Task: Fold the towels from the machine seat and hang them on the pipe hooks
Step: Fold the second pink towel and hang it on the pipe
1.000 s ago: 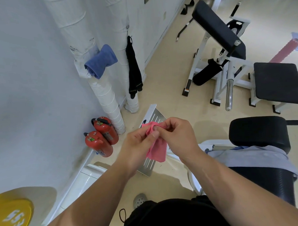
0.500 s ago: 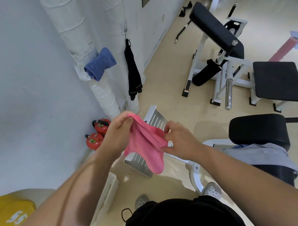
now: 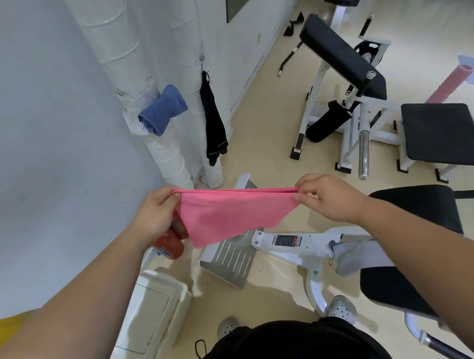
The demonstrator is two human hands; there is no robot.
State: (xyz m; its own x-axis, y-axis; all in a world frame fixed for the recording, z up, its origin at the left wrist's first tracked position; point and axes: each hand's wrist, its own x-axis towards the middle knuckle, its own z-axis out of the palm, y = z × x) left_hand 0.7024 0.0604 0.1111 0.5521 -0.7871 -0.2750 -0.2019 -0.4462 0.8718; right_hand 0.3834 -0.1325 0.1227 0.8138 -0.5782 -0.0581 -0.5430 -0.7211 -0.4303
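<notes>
You hold the pink towel (image 3: pixel 232 214) in the air betw. both hands, in front of the pipes (image 3: pixel 133 61). Your L hand (image 3: pixel 156 212) grips one top corner w/ curled fingers. Your R hand (image 3: pixel 331 199) pinches the other corner w/ thumb and fingers. The top edge is pulled tight and level and shows two layers (folded once, it seems). Below it the cloth hangs slanted, longest near the L hand. A blue towel (image 3: pixel 163 109) hangs on the near pipe and a black cloth (image 3: pixel 213 120) on the next. A grey towel (image 3: pixel 361 255) lies on the seat (image 3: pixel 392 289).
</notes>
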